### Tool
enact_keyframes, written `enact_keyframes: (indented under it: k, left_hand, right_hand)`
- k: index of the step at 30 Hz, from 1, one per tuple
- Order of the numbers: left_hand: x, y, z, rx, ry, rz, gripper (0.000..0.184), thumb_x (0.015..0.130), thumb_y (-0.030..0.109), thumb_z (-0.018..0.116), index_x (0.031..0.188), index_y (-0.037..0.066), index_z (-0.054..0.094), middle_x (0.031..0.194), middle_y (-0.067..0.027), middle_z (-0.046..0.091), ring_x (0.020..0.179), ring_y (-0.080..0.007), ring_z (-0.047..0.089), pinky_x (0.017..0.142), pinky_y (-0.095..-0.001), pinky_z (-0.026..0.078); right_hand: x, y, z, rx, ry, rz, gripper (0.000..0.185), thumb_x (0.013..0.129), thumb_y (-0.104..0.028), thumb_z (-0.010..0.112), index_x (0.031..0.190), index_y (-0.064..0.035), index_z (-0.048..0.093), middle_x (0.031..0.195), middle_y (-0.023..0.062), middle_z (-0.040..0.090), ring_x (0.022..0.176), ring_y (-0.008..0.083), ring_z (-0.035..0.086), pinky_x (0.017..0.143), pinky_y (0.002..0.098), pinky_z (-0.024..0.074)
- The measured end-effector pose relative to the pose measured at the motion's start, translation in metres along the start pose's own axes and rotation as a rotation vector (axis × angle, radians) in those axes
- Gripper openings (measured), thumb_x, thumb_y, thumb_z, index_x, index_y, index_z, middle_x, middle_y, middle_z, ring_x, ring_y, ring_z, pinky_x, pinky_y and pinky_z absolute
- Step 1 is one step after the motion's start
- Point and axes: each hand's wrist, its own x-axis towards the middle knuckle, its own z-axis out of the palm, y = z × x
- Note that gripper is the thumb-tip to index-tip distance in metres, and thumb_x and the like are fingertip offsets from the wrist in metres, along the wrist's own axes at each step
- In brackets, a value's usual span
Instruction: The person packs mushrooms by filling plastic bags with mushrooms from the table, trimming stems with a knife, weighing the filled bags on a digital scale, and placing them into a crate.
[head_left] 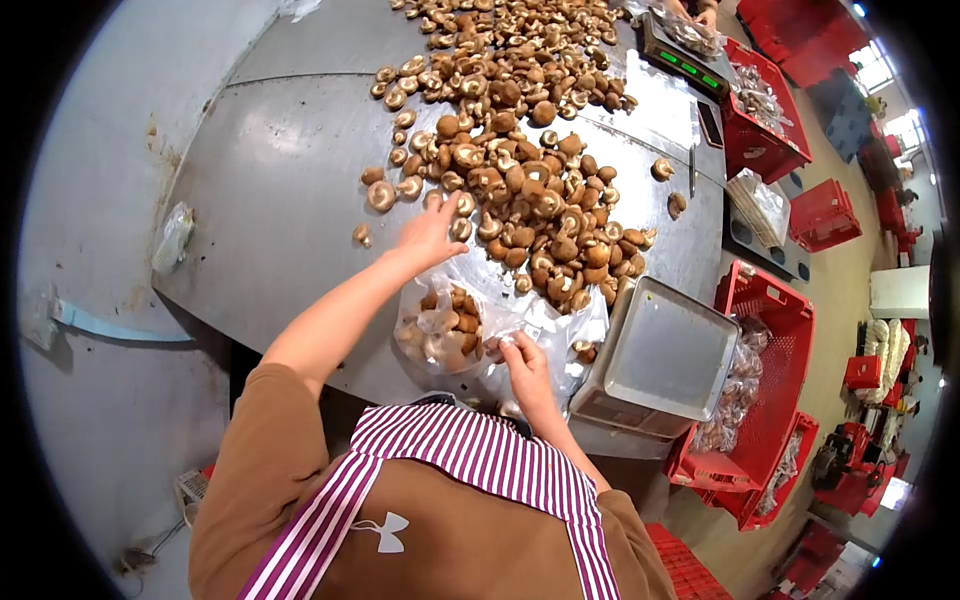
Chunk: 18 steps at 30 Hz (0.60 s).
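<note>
My left hand (430,235) reaches to the near left edge of a heap of brown shiitake mushrooms (540,190). Its fingers are apart, close around a loose mushroom (460,229); whether they grip it is hard to see. Below it, a clear plastic bag (412,335) partly filled with mushrooms rests near the table's front edge. My right hand (526,370) pinches the plastic at the bag's right side. More clear plastic (590,325) lies just right of there, with a few mushrooms showing by it.
A scale with a metal pan (672,345) stands to the right of the bags. Red crates (790,370) holding bagged mushrooms line the table's right side. At the far end, another scale (685,62) shows green digits beside another person's hand (706,17). A phone (709,124) lies on the metal table (290,160).
</note>
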Motion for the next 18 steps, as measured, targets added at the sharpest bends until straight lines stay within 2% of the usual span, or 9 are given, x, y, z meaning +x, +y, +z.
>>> enact_keyframes:
  k: [1, 3, 5, 6, 10, 13, 14, 15, 18]
  left_hand:
    - [0.013, 0.001, 0.007, 0.031, -0.130, -0.077, 0.090, 0.072, 0.035, 0.080, 0.147, 0.015, 0.034, 0.139, -0.0198, 0.041, 0.111, -0.0407, 0.058, 0.089, -0.0464, 0.051]
    - [0.034, -0.012, 0.041, -0.005, -0.071, -0.020, 0.083, 0.071, 0.033, 0.081, 0.142, 0.015, 0.041, 0.134, -0.0204, 0.044, 0.113, -0.0403, 0.057, 0.090, -0.0456, 0.051]
    - [0.049, -0.018, 0.062, 0.019, -0.021, 0.061, 0.071, 0.071, 0.025, 0.080, 0.135, 0.015, 0.049, 0.129, -0.0217, 0.044, 0.105, -0.0421, 0.060, 0.087, -0.0487, 0.052]
    - [0.058, -0.020, 0.069, -0.036, 0.035, -0.020, 0.051, 0.071, 0.016, 0.076, 0.120, 0.011, 0.060, 0.120, -0.0212, 0.049, 0.104, -0.0408, 0.059, 0.084, -0.0485, 0.051]
    - [0.055, -0.052, 0.080, -0.234, 0.240, 0.028, 0.024, 0.072, 0.012, 0.073, 0.094, 0.005, 0.069, 0.101, -0.0166, 0.060, 0.097, -0.0370, 0.060, 0.086, -0.0448, 0.049]
    - [0.036, -0.069, 0.077, -0.406, 0.278, -0.081, 0.028, 0.071, 0.014, 0.074, 0.096, 0.002, 0.069, 0.098, -0.0172, 0.063, 0.092, -0.0351, 0.062, 0.081, -0.0404, 0.050]
    - [0.023, -0.065, 0.066, -0.541, 0.242, -0.072, 0.024, 0.076, 0.014, 0.073, 0.096, 0.002, 0.069, 0.095, -0.0099, 0.065, 0.085, -0.0227, 0.064, 0.075, -0.0322, 0.050]
    - [0.005, -0.055, 0.049, -0.540, 0.233, -0.080, 0.024, 0.076, 0.014, 0.073, 0.096, 0.002, 0.069, 0.095, -0.0099, 0.065, 0.085, -0.0227, 0.064, 0.075, -0.0322, 0.050]
    - [-0.050, -0.015, 0.006, -1.138, -0.083, -0.070, 0.017, 0.086, 0.011, 0.069, 0.102, 0.006, 0.067, 0.088, 0.0036, 0.061, 0.081, -0.0043, 0.056, 0.070, -0.0210, 0.046]
  right_hand:
    - [0.001, -0.001, 0.002, 0.009, 0.008, 0.010, 0.019, 0.098, -0.012, 0.053, 0.100, 0.0009, 0.067, 0.092, 0.0044, 0.068, 0.083, 0.0105, 0.060, 0.075, 0.0259, 0.0468]
    - [0.003, 0.000, 0.003, 0.004, 0.023, 0.007, 0.018, 0.097, -0.011, 0.053, 0.100, 0.0014, 0.066, 0.090, 0.0041, 0.067, 0.082, 0.0101, 0.059, 0.074, 0.0258, 0.0471]
    - [0.005, 0.003, 0.000, -0.057, -0.003, -0.011, 0.020, 0.098, -0.012, 0.050, 0.101, 0.0008, 0.066, 0.094, 0.0064, 0.069, 0.085, 0.0130, 0.062, 0.076, 0.0275, 0.0480]
    - [0.007, 0.008, -0.003, -0.078, 0.003, -0.011, 0.020, 0.099, -0.013, 0.051, 0.100, 0.0006, 0.066, 0.094, 0.0066, 0.070, 0.085, 0.0132, 0.062, 0.076, 0.0271, 0.0480]
    - [0.013, -0.003, -0.003, -0.055, 0.008, 0.021, 0.019, 0.099, -0.013, 0.052, 0.099, 0.0013, 0.065, 0.093, 0.0074, 0.069, 0.083, 0.0138, 0.062, 0.076, 0.0278, 0.0482]
    - [0.019, 0.000, -0.001, -0.033, 0.062, 0.018, 0.018, 0.097, -0.013, 0.054, 0.094, 0.0015, 0.065, 0.082, 0.0040, 0.066, 0.076, 0.0099, 0.059, 0.069, 0.0257, 0.0470]
    - [0.019, -0.004, 0.001, -0.036, 0.055, 0.010, 0.018, 0.097, -0.013, 0.054, 0.094, 0.0012, 0.065, 0.082, 0.0041, 0.066, 0.074, 0.0097, 0.058, 0.069, 0.0257, 0.0466]
    - [0.021, -0.007, 0.001, -0.060, 0.045, 0.000, 0.019, 0.097, -0.014, 0.053, 0.094, 0.0006, 0.065, 0.082, 0.0039, 0.066, 0.075, 0.0095, 0.058, 0.069, 0.0257, 0.0465]
    - [0.021, -0.011, 0.007, -0.007, 0.067, 0.012, 0.020, 0.098, -0.015, 0.052, 0.092, -0.0004, 0.065, 0.082, 0.0034, 0.066, 0.074, 0.0090, 0.057, 0.069, 0.0253, 0.0456]
